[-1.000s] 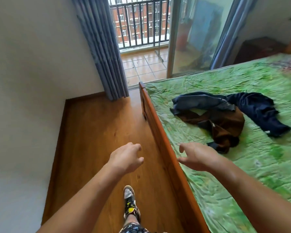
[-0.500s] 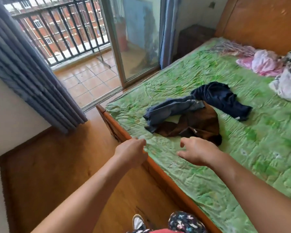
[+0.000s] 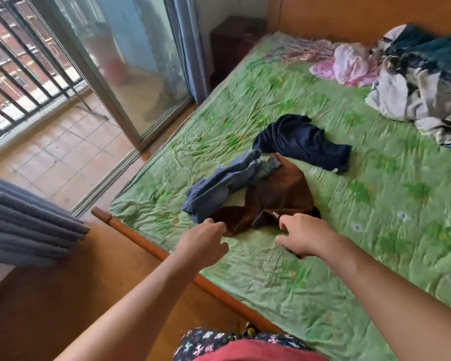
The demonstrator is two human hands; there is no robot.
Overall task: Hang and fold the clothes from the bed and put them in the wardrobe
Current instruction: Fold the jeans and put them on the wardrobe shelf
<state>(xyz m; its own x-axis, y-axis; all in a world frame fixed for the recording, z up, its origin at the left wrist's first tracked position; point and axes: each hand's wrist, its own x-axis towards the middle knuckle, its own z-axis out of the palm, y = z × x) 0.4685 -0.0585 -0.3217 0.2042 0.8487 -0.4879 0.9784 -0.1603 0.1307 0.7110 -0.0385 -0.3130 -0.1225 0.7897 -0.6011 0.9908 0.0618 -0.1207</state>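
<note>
A heap of three garments lies on the green-sheeted bed (image 3: 375, 217): a blue denim piece (image 3: 227, 183), a brown piece (image 3: 279, 194) and a navy piece (image 3: 302, 142). My left hand (image 3: 203, 243) hovers at the brown piece's near-left edge, fingers loosely curled, holding nothing. My right hand (image 3: 307, 235) hangs over the brown piece's dark near corner, which shows under the palm; its fingers are loosely curled and I see no grip. More clothes sit near the headboard: a pink bundle (image 3: 349, 63) and a grey, white and dark pile (image 3: 422, 89).
The bed's wooden rail (image 3: 146, 243) runs between me and the mattress. A blue-grey curtain (image 3: 24, 225) hangs at the left. A glass sliding door (image 3: 130, 61) leads to a tiled balcony. A dark nightstand (image 3: 235, 40) stands beside the wooden headboard (image 3: 349, 11).
My view has swung right and closer to the bed. Both hands have moved from above the floor and rail to the near edge of the brown garment.
</note>
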